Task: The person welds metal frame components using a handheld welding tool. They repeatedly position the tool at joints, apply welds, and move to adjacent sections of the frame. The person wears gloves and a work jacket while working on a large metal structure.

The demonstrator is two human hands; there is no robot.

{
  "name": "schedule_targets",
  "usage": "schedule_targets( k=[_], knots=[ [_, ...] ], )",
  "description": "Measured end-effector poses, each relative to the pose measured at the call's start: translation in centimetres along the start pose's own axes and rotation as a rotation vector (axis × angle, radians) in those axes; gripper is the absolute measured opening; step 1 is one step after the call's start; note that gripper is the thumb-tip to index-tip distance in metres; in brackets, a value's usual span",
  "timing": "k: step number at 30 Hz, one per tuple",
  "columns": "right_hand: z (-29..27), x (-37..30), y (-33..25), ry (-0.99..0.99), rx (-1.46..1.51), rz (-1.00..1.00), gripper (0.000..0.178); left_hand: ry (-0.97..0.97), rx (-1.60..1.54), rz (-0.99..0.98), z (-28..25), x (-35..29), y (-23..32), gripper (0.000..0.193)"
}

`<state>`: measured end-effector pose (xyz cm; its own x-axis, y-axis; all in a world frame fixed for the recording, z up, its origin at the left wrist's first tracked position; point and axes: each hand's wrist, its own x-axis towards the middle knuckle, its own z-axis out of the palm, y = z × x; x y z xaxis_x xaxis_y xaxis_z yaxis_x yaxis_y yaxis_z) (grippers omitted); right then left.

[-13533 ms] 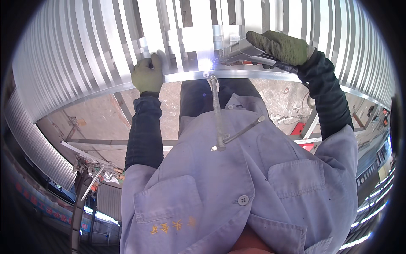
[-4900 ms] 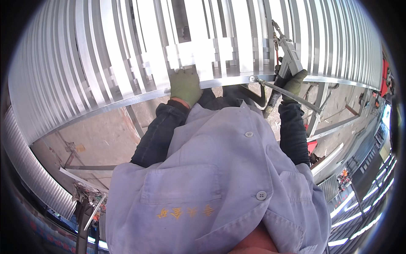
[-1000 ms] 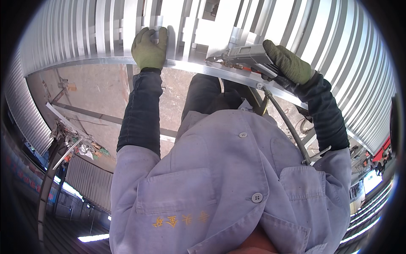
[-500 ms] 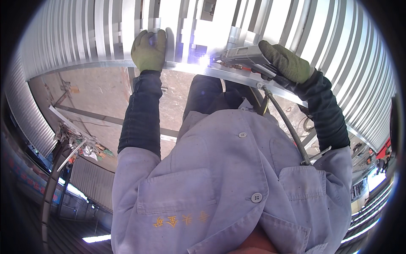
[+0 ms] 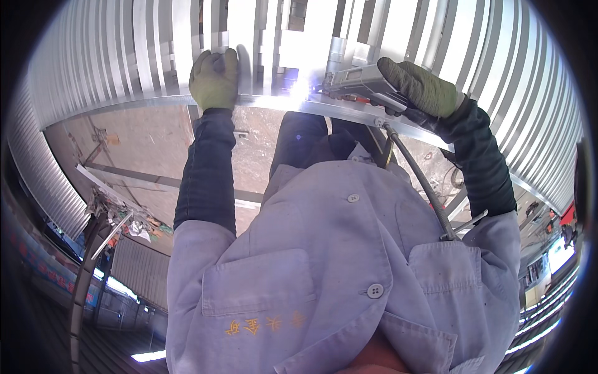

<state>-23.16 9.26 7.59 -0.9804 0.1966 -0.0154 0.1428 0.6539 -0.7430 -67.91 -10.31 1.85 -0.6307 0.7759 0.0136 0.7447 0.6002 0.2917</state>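
The left hand (image 5: 215,78), in a green work glove, has its fingers clenched over the horizontal bright metal rail (image 5: 156,101) beside the vertical metal slats (image 5: 143,50). The right hand (image 5: 420,87) grasps a grey welding gun (image 5: 358,80) whose tip meets the rail at a white arc glare (image 5: 303,90).

Risks, as judged:
- The left glove is near the arc; sparks or a heated rail may burn it.
- A loosened grip may shift the joint.
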Motion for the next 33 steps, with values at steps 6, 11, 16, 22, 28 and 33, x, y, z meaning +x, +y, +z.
schedule_targets(
  k=[6,11,16,22,28,33],
  knots=[
    [1.1,-1.2,1.2,0.025,0.122,0.005,0.126,-0.044,0.020,-0.025,-0.2,0.1,0.2,0.059],
    [-0.3,-0.7,-0.1,0.013,0.088,0.151,0.121,-0.072,0.027,-0.050,-0.3,0.0,0.3,0.062],
    [0.4,-2.7,0.8,0.032,0.088,0.145,0.120,-0.036,0.022,-0.013,0.3,0.1,-0.3,0.059],
    [0.3,-3.4,1.1,0.065,0.005,0.078,0.116,-0.054,0.000,-0.027,0.0,0.1,-0.1,0.058],
    [-0.2,-4.2,2.3,-0.040,0.080,0.126,0.095,-0.044,-0.007,-0.018,-0.1,0.2,0.2,0.058],
    [-1.6,-4.7,1.8,-0.122,0.282,0.636,0.069,-0.041,-0.011,-0.018,0.0,0.1,0.1,0.058]
  ],
)
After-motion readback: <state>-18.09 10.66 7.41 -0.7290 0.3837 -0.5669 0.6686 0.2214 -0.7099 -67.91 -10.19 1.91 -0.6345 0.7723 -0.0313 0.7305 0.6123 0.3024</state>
